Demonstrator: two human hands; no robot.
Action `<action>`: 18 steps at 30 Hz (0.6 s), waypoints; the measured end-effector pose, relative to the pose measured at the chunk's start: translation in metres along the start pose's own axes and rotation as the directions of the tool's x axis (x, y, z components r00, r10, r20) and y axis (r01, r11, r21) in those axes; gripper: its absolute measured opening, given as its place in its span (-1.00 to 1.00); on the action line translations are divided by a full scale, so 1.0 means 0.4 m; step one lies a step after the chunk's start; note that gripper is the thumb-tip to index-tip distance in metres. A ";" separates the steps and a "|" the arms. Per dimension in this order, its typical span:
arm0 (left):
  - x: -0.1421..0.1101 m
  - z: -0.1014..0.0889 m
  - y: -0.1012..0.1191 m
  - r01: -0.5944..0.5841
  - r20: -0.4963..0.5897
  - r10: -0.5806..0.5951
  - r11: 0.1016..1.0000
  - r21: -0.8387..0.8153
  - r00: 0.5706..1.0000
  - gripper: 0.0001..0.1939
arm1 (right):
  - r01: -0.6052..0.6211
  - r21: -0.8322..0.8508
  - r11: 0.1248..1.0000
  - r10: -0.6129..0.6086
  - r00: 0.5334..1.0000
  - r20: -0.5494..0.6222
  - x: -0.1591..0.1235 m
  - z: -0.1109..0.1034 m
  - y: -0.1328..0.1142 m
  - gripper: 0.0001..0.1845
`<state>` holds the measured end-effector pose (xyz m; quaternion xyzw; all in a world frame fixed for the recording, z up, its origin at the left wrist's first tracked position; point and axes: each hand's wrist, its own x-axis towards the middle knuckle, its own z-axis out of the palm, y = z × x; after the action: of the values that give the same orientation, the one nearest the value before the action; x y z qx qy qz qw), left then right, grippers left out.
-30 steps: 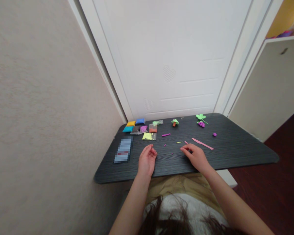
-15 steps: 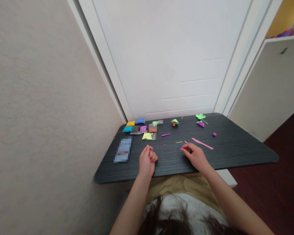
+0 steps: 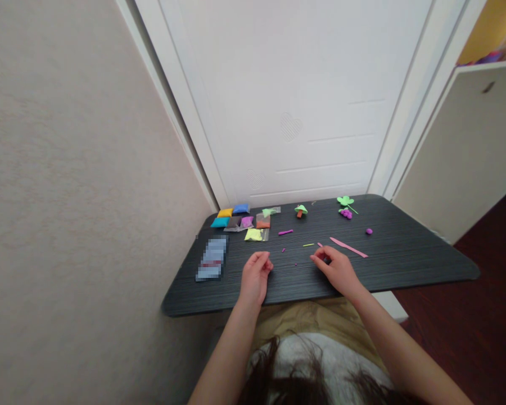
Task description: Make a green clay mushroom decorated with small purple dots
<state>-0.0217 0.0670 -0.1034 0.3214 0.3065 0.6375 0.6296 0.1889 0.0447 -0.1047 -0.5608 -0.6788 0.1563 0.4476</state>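
My left hand [image 3: 256,277] rests over the near part of the dark table [image 3: 219,298], its fingers pinched together; whatever may be between them is too small to make out. My right hand [image 3: 334,268] is curled with thumb and forefinger pressed together, and I cannot see what is in it. Just beyond the right hand lie a pink modelling knife [image 3: 349,248] and a thin yellow strip [image 3: 308,244]. Between my hands are small purple clay bits [image 3: 296,264]. A purple stick [image 3: 285,232] lies farther back.
Several bags of coloured clay [image 3: 257,234] lie at the back left, beyond a blurred phone-like slab [image 3: 212,257]. A green-capped clay mushroom [image 3: 301,211], a purple grape-like cluster [image 3: 346,214], a green clover shape [image 3: 344,201] and a purple ball [image 3: 369,231] sit farther back and right.
My left hand has turned slightly and its fingertips have shifted a little to the right. My right hand and the things on the table look the same.
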 end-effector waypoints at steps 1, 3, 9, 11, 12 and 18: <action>0.001 0.000 0.000 -0.001 -0.006 0.001 1.000 -0.011 1.000 -0.85 | 0.003 0.003 1.000 -0.003 1.000 0.004 0.000 0.000 0.000 -0.79; 0.002 -0.001 0.000 -0.008 -0.020 0.007 1.000 -0.031 1.000 -0.79 | 0.011 0.008 1.000 -0.011 1.000 0.012 0.001 0.000 0.000 -0.79; 0.000 0.001 0.000 -0.010 0.006 0.010 0.999 -0.031 1.000 -0.80 | 0.008 -0.004 1.000 -0.008 1.000 0.007 0.001 -0.003 -0.005 -0.71; 0.000 0.002 0.001 0.001 0.012 -0.001 1.000 -0.009 1.000 -0.79 | 0.004 -0.010 1.000 -0.003 1.000 0.005 0.000 -0.003 -0.007 -0.70; -0.001 0.002 0.000 0.007 0.011 -0.007 1.000 0.004 1.000 -0.78 | 0.001 -0.013 1.000 -0.001 1.000 0.002 0.000 -0.003 -0.008 -0.69; 0.002 0.000 -0.001 0.021 -0.013 -0.020 0.999 0.026 1.000 -0.80 | -0.004 -0.011 1.000 0.004 1.000 -0.005 -0.003 -0.003 -0.007 -0.73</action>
<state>-0.0216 0.0677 -0.1038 0.3224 0.3220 0.6290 0.6299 0.1879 0.0425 -0.1024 -0.5651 -0.6772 0.1522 0.4460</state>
